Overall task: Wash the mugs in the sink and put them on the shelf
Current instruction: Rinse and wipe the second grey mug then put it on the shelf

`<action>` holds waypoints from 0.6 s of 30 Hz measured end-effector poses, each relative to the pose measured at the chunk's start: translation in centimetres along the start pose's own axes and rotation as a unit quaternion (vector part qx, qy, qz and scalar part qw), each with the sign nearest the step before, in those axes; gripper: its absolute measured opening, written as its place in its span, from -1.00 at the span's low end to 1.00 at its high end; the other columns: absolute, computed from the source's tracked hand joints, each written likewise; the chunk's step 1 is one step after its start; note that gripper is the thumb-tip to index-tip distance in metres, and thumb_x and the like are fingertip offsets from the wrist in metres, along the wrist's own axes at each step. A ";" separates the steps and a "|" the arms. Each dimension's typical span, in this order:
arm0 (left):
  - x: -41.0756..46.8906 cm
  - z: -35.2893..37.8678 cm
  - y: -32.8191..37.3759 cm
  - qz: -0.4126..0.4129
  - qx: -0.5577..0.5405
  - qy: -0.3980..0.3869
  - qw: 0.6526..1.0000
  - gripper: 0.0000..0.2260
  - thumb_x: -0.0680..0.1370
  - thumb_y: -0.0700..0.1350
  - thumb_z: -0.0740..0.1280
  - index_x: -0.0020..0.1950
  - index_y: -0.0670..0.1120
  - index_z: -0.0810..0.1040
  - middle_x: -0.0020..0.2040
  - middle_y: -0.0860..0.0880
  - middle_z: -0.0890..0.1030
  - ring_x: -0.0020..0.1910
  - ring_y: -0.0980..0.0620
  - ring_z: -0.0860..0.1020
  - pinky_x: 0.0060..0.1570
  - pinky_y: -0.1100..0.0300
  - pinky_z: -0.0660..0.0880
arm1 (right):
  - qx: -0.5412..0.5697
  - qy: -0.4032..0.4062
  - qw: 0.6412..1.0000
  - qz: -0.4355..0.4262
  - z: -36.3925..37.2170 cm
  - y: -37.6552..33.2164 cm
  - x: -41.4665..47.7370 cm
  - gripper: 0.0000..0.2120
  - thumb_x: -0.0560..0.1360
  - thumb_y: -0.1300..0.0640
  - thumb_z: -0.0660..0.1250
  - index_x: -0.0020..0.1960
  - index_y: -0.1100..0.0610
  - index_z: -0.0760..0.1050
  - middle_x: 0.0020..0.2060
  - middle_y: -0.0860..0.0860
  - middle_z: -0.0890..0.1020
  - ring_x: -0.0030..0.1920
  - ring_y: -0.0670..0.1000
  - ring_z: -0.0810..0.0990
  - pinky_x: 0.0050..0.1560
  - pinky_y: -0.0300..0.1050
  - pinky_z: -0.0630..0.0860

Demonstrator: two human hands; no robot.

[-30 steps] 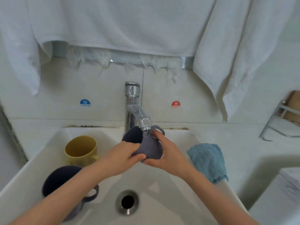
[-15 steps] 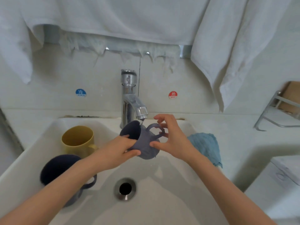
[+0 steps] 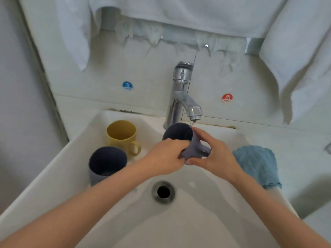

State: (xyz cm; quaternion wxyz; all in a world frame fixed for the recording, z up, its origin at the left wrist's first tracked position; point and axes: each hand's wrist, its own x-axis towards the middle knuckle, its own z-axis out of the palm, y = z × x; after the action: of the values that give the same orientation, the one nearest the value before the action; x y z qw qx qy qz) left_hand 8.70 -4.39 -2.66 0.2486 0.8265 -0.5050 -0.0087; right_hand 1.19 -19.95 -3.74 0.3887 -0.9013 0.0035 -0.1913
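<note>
White towels [image 3: 179, 11] hang across the top, and the picture's edge cuts them off. The sink [image 3: 44, 176] fills the middle, and its near edge is out of view. A blue cloth [image 3: 256, 163] lies on the sink's right edge. The tap [image 3: 180, 90] stands at the back edge, with a thin trickle at its spout. Both hands hold the grey mug [image 3: 192, 149] tilted under the spout. The left hand [image 3: 164, 156] wraps round its side and hides part of it. The right hand [image 3: 215, 154] grips the handle side, so only a bit of the handle shows. A dark mug [image 3: 107, 161] and a yellow mug [image 3: 121, 135] stand by the sink's left wall. The left arm covers the dark mug's bottom. The drain [image 3: 163, 192] looks blurry.
</note>
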 end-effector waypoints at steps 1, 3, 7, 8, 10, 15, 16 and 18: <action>0.3 -0.2 1.0 -0.034 -0.101 -0.022 0.994 -0.92 0.50 -0.23 0.26 -0.03 -0.19 0.50 -0.08 -0.13 0.61 -0.12 -0.03 0.52 -0.17 0.13 0.41 | -0.013 0.002 1.000 -0.003 0.4 -0.2 0.0 -0.25 0.26 0.27 0.55 0.29 -0.12 0.28 0.05 -0.35 0.44 0.00 -0.47 0.45 -0.08 -0.64 0.29; 1.4 -0.7 2.7 -0.101 -0.299 -0.034 0.948 -0.91 0.50 -0.29 0.27 -0.15 -0.32 0.50 -0.25 -0.18 0.54 -0.26 -0.02 0.47 -0.29 0.18 0.39 | -0.049 0.010 0.999 -0.012 1.3 -0.3 0.1 -0.24 0.24 0.19 0.57 0.34 -0.09 0.32 0.08 -0.32 0.47 0.06 -0.34 0.47 -0.02 -0.63 0.29; 2.7 -1.1 3.5 -0.296 -0.399 0.047 0.866 -0.79 0.52 -0.18 0.28 -0.30 -0.14 0.36 -0.41 -0.01 0.43 -0.47 0.11 0.41 -0.54 0.37 0.37 | -0.039 0.033 0.999 -0.006 2.3 0.0 0.0 -0.24 0.21 0.17 0.59 0.29 -0.17 0.35 0.03 -0.28 0.56 0.02 -0.37 0.50 -0.01 -0.59 0.34; 2.6 -0.5 3.5 -0.259 -0.358 0.049 0.896 -0.81 0.48 -0.16 0.30 -0.31 -0.14 0.37 -0.43 -0.02 0.44 -0.48 0.10 0.44 -0.50 0.36 0.40 | -0.042 0.039 0.998 -0.007 2.2 0.0 -0.1 -0.25 0.21 0.18 0.58 0.31 -0.15 0.36 0.04 -0.29 0.55 0.01 -0.36 0.52 -0.01 -0.60 0.33; 1.9 0.1 3.4 -0.162 -0.257 0.040 0.952 -0.81 0.37 -0.06 0.30 -0.26 -0.18 0.44 -0.38 -0.07 0.53 -0.36 0.00 0.54 -0.30 0.17 0.48 | -0.058 0.045 0.997 -0.016 1.7 0.0 -0.1 -0.26 0.23 0.21 0.55 0.30 -0.16 0.35 0.04 -0.36 0.49 -0.01 -0.36 0.50 -0.02 -0.64 0.29; 0.7 -1.6 1.9 0.017 -0.017 -0.037 0.999 -0.88 0.47 -0.02 0.26 -0.07 -0.04 0.45 -0.23 0.00 0.58 -0.26 0.01 0.54 -0.29 0.12 0.48 | -0.030 0.018 0.999 0.005 0.7 0.9 0.5 -0.22 0.24 0.33 0.53 0.16 -0.33 0.26 0.01 -0.35 0.49 0.02 -0.36 0.50 -0.06 -0.62 0.33; 0.6 -2.0 1.5 0.048 0.013 -0.059 0.997 -0.88 0.49 -0.03 0.26 -0.06 -0.06 0.47 -0.26 0.00 0.57 -0.30 0.02 0.51 -0.30 0.15 0.45 | -0.030 0.011 0.999 0.009 0.6 0.9 0.6 -0.20 0.21 0.31 0.57 0.15 -0.34 0.27 0.01 -0.35 0.51 0.03 -0.37 0.51 -0.06 -0.61 0.34; 0.5 -2.6 0.5 0.074 0.091 -0.122 0.986 -0.85 0.52 -0.04 0.27 -0.07 -0.12 0.48 -0.31 0.01 0.49 -0.38 0.05 0.42 -0.34 0.18 0.36 | -0.033 -0.003 0.999 0.012 0.4 0.8 0.7 -0.17 0.15 0.24 0.61 0.13 -0.36 0.25 0.01 -0.40 0.49 0.03 -0.49 0.44 -0.07 -0.61 0.35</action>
State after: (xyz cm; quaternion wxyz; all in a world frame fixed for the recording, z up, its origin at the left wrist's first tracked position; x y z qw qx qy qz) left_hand 9.22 -3.95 -0.09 0.1086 0.7990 -0.5897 -0.0449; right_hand 2.11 -20.37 -4.29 0.3609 -0.9141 0.0199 -0.1837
